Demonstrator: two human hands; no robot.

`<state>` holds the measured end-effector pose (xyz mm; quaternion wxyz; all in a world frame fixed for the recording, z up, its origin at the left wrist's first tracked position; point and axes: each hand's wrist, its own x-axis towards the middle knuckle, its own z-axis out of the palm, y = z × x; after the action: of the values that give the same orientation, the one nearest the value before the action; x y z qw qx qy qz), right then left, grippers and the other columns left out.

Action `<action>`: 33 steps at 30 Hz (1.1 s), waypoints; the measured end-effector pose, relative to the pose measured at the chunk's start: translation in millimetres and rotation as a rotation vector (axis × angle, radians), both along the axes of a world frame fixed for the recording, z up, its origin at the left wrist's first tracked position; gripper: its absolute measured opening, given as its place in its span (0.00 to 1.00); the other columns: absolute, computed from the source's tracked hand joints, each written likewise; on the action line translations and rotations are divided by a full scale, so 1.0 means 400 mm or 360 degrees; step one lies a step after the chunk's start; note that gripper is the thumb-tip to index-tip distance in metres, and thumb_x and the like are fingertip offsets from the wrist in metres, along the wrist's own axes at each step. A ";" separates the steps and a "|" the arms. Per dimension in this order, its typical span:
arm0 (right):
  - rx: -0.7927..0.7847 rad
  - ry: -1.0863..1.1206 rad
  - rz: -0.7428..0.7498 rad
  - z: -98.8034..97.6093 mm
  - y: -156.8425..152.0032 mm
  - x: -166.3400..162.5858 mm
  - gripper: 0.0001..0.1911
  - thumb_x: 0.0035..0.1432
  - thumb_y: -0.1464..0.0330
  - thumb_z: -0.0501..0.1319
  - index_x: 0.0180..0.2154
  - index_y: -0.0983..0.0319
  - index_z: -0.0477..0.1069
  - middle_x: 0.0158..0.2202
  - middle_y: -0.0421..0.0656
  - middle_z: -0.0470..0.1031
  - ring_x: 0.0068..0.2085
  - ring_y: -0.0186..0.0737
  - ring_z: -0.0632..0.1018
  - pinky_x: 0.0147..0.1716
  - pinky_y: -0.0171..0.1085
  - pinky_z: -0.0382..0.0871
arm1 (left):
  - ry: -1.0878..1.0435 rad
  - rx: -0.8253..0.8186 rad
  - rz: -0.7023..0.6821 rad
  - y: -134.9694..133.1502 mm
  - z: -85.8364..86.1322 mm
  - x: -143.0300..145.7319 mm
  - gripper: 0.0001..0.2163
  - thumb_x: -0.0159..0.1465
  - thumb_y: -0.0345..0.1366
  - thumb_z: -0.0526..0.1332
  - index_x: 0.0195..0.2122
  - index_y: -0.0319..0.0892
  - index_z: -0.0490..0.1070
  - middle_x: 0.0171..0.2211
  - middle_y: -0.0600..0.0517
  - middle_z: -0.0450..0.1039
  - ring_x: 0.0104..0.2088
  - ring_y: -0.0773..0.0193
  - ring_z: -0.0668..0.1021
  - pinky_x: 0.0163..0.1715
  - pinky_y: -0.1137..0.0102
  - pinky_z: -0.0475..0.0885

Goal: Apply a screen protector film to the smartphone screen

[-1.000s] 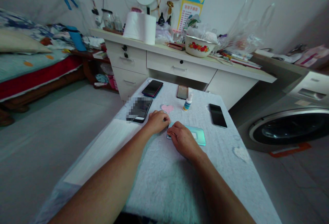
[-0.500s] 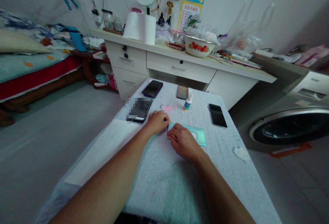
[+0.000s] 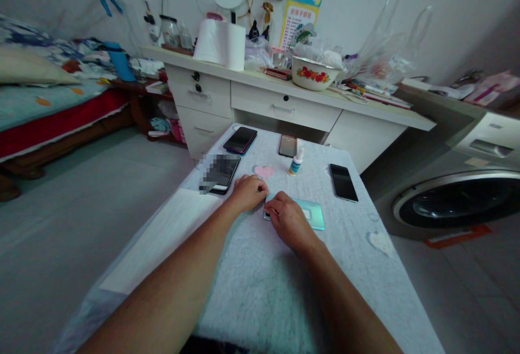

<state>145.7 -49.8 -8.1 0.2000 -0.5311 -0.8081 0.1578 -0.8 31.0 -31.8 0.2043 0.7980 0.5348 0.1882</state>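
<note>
A teal phone (image 3: 311, 214) lies face down on the cloth-covered table (image 3: 260, 283). My right hand (image 3: 289, 221) rests over its left end, fingers curled onto that edge. My left hand (image 3: 247, 191) sits just left of the phone with the fingers bent down against the cloth near the phone's corner; what they pinch, if anything, is hidden. A pink heart-shaped pad (image 3: 264, 171) lies just beyond my left hand.
Other phones lie on the table: one at the left (image 3: 220, 172), one at the far left (image 3: 240, 140), one at the far middle (image 3: 288, 145), one at the right (image 3: 343, 182). A small bottle (image 3: 297, 161) stands beside the pink pad. A white desk (image 3: 292, 102) and a washing machine (image 3: 459, 191) stand behind.
My right hand shifted slightly left along the teal phone's end. My left hand stayed where it was.
</note>
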 end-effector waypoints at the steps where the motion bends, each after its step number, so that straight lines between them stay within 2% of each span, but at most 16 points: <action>1: 0.0000 0.0002 -0.0013 0.000 0.001 0.000 0.10 0.61 0.78 0.56 0.35 0.65 0.76 0.36 0.44 0.68 0.35 0.33 0.71 0.38 0.32 0.63 | 0.0003 0.0003 0.0000 0.000 0.001 0.000 0.09 0.57 0.39 0.58 0.30 0.46 0.78 0.39 0.51 0.77 0.45 0.55 0.73 0.45 0.63 0.64; 10: 0.0021 -0.0028 -0.0083 -0.002 0.008 0.001 0.12 0.62 0.77 0.55 0.36 0.65 0.77 0.36 0.44 0.68 0.35 0.33 0.71 0.39 0.32 0.64 | 0.0028 0.0001 -0.0016 -0.001 0.003 -0.001 0.10 0.57 0.39 0.57 0.31 0.46 0.78 0.40 0.51 0.77 0.44 0.54 0.73 0.44 0.62 0.63; 33: 0.0019 -0.0007 0.0181 -0.004 -0.013 0.018 0.10 0.57 0.79 0.57 0.34 0.64 0.76 0.35 0.43 0.69 0.36 0.33 0.72 0.38 0.32 0.63 | -0.0027 -0.0017 -0.0003 -0.001 0.000 -0.003 0.09 0.57 0.40 0.58 0.30 0.46 0.77 0.39 0.52 0.77 0.45 0.54 0.73 0.45 0.62 0.64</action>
<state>152.8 -55.0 -9.9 0.1920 -0.4834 -0.8383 0.1631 -2.2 30.6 -31.8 0.2133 0.7958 0.5333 0.1919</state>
